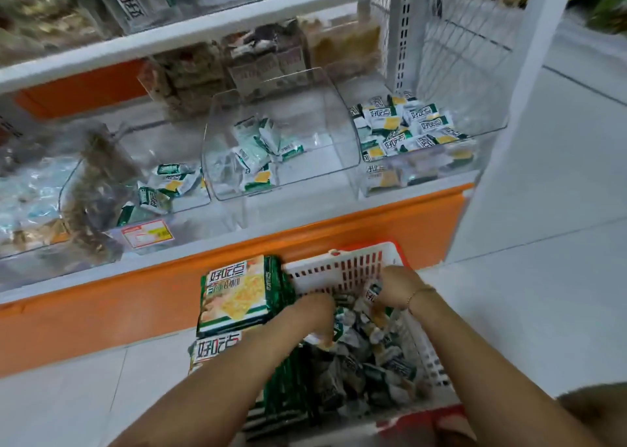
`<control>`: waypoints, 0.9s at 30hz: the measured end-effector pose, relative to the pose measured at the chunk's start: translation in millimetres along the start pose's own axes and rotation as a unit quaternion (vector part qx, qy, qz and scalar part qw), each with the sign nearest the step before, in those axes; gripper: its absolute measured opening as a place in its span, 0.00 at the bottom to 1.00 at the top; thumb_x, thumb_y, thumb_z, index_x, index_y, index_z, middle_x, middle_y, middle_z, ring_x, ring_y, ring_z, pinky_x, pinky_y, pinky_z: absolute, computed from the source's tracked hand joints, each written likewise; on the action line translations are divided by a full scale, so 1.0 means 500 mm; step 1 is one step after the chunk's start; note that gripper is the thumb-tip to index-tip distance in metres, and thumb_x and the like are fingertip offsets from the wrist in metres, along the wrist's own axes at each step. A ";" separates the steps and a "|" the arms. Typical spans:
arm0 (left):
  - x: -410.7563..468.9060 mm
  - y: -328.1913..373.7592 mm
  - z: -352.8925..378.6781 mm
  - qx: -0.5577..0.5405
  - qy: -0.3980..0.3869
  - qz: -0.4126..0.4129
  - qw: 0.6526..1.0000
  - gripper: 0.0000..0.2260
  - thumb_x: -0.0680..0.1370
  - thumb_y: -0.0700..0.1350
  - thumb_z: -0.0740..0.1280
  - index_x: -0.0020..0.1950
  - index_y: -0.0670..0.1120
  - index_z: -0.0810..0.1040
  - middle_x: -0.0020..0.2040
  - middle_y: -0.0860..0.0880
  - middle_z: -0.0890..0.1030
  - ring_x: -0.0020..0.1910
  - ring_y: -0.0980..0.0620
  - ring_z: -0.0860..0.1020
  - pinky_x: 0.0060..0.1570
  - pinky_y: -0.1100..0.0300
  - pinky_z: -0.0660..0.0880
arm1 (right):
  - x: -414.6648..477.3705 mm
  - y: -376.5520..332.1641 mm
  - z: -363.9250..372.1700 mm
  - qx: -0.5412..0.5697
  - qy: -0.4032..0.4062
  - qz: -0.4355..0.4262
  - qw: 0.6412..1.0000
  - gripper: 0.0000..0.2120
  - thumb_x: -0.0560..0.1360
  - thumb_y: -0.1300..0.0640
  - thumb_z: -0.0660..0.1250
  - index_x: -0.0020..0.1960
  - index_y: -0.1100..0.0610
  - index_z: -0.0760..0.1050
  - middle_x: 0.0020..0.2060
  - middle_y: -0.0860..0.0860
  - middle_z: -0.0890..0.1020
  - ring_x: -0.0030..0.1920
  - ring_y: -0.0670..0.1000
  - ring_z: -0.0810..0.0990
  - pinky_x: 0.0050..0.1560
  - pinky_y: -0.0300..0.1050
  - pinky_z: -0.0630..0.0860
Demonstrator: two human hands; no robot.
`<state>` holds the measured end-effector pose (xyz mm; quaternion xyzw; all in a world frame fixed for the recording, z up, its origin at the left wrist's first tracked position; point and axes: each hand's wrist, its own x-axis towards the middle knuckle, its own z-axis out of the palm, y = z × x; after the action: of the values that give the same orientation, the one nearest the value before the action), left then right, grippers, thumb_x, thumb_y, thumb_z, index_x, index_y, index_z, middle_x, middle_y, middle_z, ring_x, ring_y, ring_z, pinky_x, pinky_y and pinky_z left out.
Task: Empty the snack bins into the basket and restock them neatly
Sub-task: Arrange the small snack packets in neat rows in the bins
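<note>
I see clear, glossy hard plastic in the bins (305, 86) along the front edge of the shelf (203, 29), shiny crinkled film on the small packets (407, 127), smooth glossy wrap on the large packs (234, 294). The basket (342, 270) is matt white slotted plastic. The shelf looks like white painted metal; the floor (543, 226) is smooth pale tile.

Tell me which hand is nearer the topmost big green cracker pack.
Left. The left hand reaches into the basket right beside the cracker pack; the right hand is farther right, pinching a small packet.
</note>
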<state>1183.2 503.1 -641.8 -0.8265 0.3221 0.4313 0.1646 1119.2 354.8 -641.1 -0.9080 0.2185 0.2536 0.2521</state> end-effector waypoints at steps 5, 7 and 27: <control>0.062 0.042 0.130 -0.032 -0.075 -0.035 0.996 0.29 0.74 0.46 0.73 0.71 0.38 0.66 0.57 0.41 0.74 0.45 0.47 0.73 0.48 0.54 0.73 | 0.040 0.050 0.157 -0.068 -0.118 0.018 0.991 0.28 0.71 0.57 0.73 0.69 0.59 0.70 0.59 0.58 0.78 0.57 0.56 0.78 0.57 0.48 0.76; 0.070 0.046 0.162 -0.047 -0.067 -0.022 0.996 0.33 0.75 0.44 0.71 0.75 0.39 0.58 0.64 0.39 0.73 0.50 0.43 0.74 0.53 0.51 0.74 | 0.042 0.046 0.172 -0.090 -0.140 0.018 0.986 0.24 0.72 0.57 0.73 0.66 0.59 0.74 0.60 0.56 0.78 0.59 0.55 0.77 0.62 0.47 0.74; -0.356 -0.472 -0.297 -0.265 0.433 -0.127 0.852 0.13 0.76 0.50 0.69 0.44 0.39 0.79 0.40 0.42 0.80 0.44 0.43 0.80 0.46 0.55 0.75 | -0.084 -0.364 -0.334 0.195 0.168 -0.380 0.888 0.07 0.71 0.51 0.72 0.39 0.55 0.80 0.33 0.50 0.82 0.36 0.47 0.79 0.42 0.45 0.77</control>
<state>1357.9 665.3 -411.9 -0.9756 0.1268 0.0738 -0.1631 1240.6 412.9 -429.6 -0.8830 -0.0594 -0.0661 0.4610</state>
